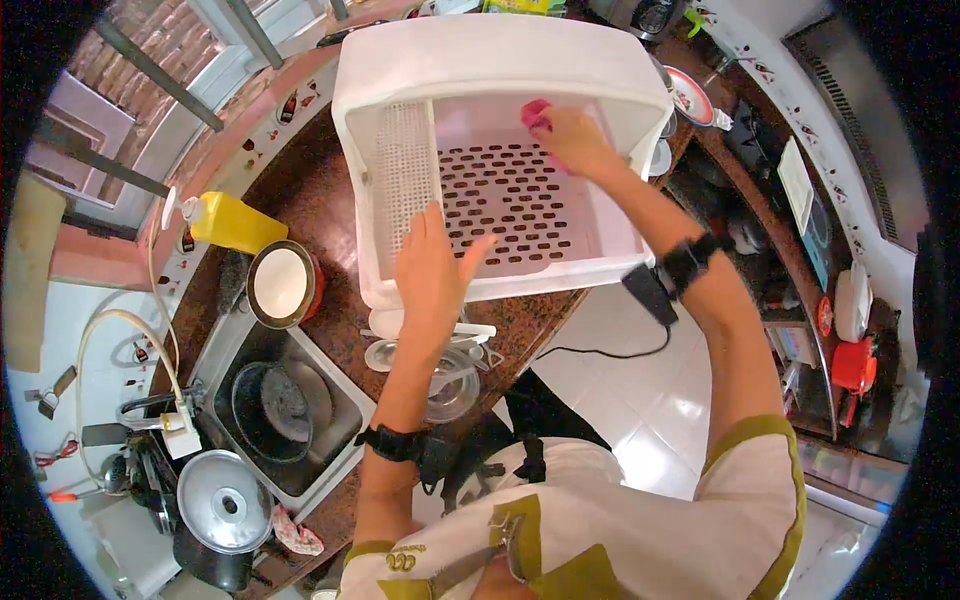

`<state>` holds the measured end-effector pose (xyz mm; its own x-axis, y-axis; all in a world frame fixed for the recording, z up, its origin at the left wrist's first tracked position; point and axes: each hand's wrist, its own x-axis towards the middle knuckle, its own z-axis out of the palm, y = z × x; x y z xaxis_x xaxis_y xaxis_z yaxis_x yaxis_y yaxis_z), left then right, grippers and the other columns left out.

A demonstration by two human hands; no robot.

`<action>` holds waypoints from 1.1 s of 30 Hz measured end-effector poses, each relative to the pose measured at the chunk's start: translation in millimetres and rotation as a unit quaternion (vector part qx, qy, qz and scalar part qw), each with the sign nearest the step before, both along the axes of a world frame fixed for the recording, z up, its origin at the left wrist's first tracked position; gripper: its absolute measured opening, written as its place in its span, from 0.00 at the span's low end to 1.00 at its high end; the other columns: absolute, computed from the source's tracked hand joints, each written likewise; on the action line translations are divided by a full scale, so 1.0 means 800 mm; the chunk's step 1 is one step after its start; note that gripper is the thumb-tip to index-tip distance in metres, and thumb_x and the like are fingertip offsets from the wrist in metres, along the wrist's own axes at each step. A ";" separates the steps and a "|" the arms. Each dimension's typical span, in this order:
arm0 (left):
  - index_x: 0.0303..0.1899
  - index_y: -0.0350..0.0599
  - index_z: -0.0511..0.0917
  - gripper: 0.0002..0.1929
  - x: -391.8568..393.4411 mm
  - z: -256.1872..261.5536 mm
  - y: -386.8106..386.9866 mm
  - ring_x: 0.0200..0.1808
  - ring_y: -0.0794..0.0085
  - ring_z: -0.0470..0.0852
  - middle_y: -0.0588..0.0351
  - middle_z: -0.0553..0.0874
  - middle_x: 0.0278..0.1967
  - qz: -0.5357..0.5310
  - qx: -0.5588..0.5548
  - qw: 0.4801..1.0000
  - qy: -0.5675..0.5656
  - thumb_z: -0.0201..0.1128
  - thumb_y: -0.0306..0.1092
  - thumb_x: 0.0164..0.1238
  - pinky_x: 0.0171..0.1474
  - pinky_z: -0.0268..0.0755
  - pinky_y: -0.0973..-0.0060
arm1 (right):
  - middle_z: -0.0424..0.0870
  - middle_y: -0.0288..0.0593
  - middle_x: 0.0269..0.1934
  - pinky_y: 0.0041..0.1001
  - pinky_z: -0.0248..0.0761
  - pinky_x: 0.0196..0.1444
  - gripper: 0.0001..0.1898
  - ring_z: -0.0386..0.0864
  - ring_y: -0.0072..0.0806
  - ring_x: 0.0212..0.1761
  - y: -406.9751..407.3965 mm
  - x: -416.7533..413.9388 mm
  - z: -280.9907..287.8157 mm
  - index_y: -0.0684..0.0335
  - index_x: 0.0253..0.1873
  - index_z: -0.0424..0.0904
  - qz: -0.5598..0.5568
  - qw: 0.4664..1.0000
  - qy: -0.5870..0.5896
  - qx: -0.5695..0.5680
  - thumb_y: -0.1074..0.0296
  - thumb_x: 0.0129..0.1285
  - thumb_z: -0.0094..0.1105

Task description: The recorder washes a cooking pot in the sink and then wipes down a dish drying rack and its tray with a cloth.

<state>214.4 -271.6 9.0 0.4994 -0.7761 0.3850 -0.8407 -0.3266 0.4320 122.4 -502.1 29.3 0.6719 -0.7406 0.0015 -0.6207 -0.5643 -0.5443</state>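
Observation:
A large white plastic dish rack box (495, 56) stands on the granite counter before me, its front open. Inside is a slotted bottom panel (502, 199), and a perforated basket (401, 165) runs along its left side. My right hand (577, 139) reaches into the box and grips a pink cloth (535, 114) near the back right wall. My left hand (433, 255) lies over the front edge by the basket, thumb and fingers spread. What its palm touches is hidden. Below my left forearm lie white spoons (386, 322) and a clear glass bowl (454, 386).
To the left are a yellow bottle (240, 223) and a round bowl (283, 285) with a pale inside. A sink (330, 457) holds a dark pan (270, 409); a lidded pot (225, 502) stands beside it. On the right counter lies a red-rimmed plate (688, 96). A cable (600, 352) hangs from my right wrist.

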 end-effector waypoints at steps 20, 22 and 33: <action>0.55 0.41 0.69 0.27 0.012 0.001 -0.006 0.26 0.57 0.80 0.46 0.80 0.25 0.029 0.129 0.981 0.143 0.59 0.27 0.48 0.30 0.71 0.63 | 0.78 0.56 0.23 0.38 0.73 0.29 0.11 0.80 0.43 0.27 0.019 0.185 -0.173 0.73 0.32 0.76 0.123 0.992 -0.032 0.014 0.68 0.52 0.53; 0.59 0.43 0.65 0.29 0.013 0.005 -0.003 0.25 0.56 0.80 0.45 0.80 0.24 0.038 0.167 0.973 0.157 0.58 0.28 0.50 0.30 0.70 0.61 | 0.78 0.56 0.23 0.39 0.73 0.29 0.11 0.80 0.43 0.27 0.035 0.190 -0.147 0.73 0.32 0.76 0.097 0.978 -0.102 0.155 0.69 0.51 0.54; 0.62 0.46 0.61 0.30 0.002 0.004 -0.014 0.20 0.56 0.79 0.47 0.80 0.20 0.083 0.190 0.973 0.096 0.56 0.30 0.53 0.26 0.71 0.61 | 0.78 0.54 0.39 0.37 0.74 0.37 0.13 0.79 0.45 0.38 -0.104 -0.007 -0.159 0.68 0.38 0.77 0.015 0.951 0.269 -0.151 0.70 0.46 0.59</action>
<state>215.8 -282.5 11.8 0.6647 -0.7466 -0.0274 -0.6781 -0.6183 0.3973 116.4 -585.1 -97.6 0.6570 -0.7411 -0.1385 -0.7443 -0.6668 0.0371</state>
